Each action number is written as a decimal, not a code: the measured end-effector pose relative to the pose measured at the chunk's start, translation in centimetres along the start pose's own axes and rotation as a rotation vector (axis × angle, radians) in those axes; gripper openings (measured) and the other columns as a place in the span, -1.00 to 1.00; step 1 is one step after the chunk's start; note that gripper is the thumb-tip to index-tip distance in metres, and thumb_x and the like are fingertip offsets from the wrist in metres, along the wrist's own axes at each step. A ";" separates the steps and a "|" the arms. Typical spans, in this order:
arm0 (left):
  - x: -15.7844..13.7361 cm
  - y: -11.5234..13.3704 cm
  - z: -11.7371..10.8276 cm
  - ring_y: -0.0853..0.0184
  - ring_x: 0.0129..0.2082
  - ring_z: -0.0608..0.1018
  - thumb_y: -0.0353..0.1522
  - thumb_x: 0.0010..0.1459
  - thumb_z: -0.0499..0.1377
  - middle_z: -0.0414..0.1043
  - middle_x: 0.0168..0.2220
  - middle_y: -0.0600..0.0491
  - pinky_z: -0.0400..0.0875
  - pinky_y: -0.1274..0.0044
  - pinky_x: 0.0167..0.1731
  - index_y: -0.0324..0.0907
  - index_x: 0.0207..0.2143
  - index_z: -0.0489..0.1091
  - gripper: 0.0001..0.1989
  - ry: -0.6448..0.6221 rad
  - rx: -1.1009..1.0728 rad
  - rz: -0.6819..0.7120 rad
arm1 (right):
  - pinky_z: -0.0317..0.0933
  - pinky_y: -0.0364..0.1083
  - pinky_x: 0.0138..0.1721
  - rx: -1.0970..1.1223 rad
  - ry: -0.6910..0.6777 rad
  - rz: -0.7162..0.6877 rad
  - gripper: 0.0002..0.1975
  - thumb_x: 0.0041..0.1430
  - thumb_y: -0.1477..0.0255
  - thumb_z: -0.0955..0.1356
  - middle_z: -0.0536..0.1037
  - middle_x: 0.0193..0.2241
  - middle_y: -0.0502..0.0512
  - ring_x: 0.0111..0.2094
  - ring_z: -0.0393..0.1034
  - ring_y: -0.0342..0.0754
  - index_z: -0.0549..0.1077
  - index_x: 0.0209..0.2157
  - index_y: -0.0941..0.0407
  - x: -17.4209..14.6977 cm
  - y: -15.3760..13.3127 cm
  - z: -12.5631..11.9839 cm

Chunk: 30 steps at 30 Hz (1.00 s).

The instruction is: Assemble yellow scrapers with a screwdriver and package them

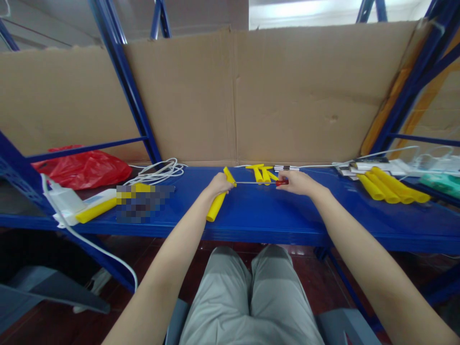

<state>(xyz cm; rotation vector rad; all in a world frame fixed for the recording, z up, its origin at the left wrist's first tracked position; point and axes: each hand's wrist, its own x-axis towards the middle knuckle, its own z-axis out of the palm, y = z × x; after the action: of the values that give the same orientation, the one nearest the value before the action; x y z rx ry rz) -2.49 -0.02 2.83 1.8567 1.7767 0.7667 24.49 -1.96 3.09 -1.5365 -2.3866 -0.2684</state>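
My left hand (219, 184) is closed around a yellow tube-shaped piece (215, 207) with a short crosspiece at its far end. It lies tilted above the blue shelf. In my right hand (295, 183) is a screwdriver (282, 182) with a red handle. Its long metal shaft runs level to the left, and the tip meets the yellow piece beside my left fingers; whether it sits in a screw is too small to tell. Behind the shaft lie several yellow T-shaped pieces (258, 175).
Several yellow tubes (391, 186) lie on the blue shelf (266, 215) at right. To the left are a white cable coil (161, 170), a red plastic bag (86, 167), a power strip (97, 196), another yellow tube (98, 210) and a blurred-out patch. Cardboard (287, 96) walls the back.
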 end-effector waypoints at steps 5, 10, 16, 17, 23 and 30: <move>0.0 0.0 -0.1 0.37 -0.67 0.42 -0.59 -0.08 0.21 0.29 -0.74 0.08 0.27 0.58 -0.56 -0.28 -0.64 0.34 -0.84 0.009 0.004 -0.012 | 0.05 -0.15 -0.47 0.011 -0.046 -0.027 -0.82 0.15 0.28 0.30 0.54 -0.45 0.09 -0.44 0.37 -0.07 0.42 -0.40 0.09 0.0 0.0 0.0; -0.1 0.0 0.0 0.40 -0.69 0.40 -0.61 -0.08 0.19 0.29 -0.74 0.10 0.26 0.59 -0.58 -0.25 -0.66 0.30 -0.80 0.015 -0.011 0.008 | 0.04 -0.17 -0.49 0.000 -0.039 0.041 -0.83 0.04 0.31 0.39 0.53 -0.45 0.05 -0.46 0.36 -0.08 0.39 -0.34 0.08 0.0 -0.6 0.0; 0.9 -0.5 0.4 0.38 -0.66 0.42 -0.60 -0.09 0.22 0.27 -0.76 0.09 0.28 0.59 -0.55 -0.26 -0.67 0.32 -0.80 0.033 -0.001 -0.027 | 0.03 -0.16 -0.48 -0.026 -0.042 0.010 -0.91 0.09 0.36 0.35 0.53 -0.45 0.08 -0.46 0.36 -0.08 0.40 -0.39 0.09 -0.2 -0.8 -0.4; 1.1 -0.6 0.5 0.37 -0.65 0.43 -0.59 -0.09 0.22 0.27 -0.77 0.09 0.29 0.59 -0.54 -0.27 -0.66 0.33 -0.81 0.038 0.004 -0.031 | 0.03 -0.16 -0.48 -0.015 -0.046 -0.008 -0.89 0.10 0.35 0.34 0.53 -0.45 0.08 -0.46 0.36 -0.08 0.41 -0.39 0.09 -0.2 -0.7 -0.4; 1.7 -1.0 0.8 0.35 -0.64 0.44 -0.60 -0.10 0.21 0.28 -0.76 0.07 0.32 0.57 -0.52 -0.27 -0.66 0.34 -0.82 0.038 -0.011 -0.025 | 0.05 -0.14 -0.51 0.077 -0.096 -0.056 -0.75 0.17 0.27 0.27 0.53 -0.52 0.08 -0.52 0.33 -0.09 0.46 -0.45 0.11 -0.2 -0.2 -0.2; 1.7 -1.1 0.8 0.36 -0.66 0.42 -0.58 -0.07 0.20 0.30 -0.73 0.05 0.31 0.57 -0.55 -0.27 -0.67 0.33 -0.81 0.025 0.043 -0.006 | 0.05 -0.17 -0.49 0.078 -0.013 0.006 -0.86 0.01 0.36 0.39 0.53 -0.46 0.03 -0.47 0.35 -0.09 0.39 -0.37 0.08 0.0 0.1 0.2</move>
<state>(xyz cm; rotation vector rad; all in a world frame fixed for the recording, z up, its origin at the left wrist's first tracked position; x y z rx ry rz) -2.76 1.79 1.65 1.8767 1.8272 0.7581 24.60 -1.87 2.86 -1.5155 -2.3724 -0.1628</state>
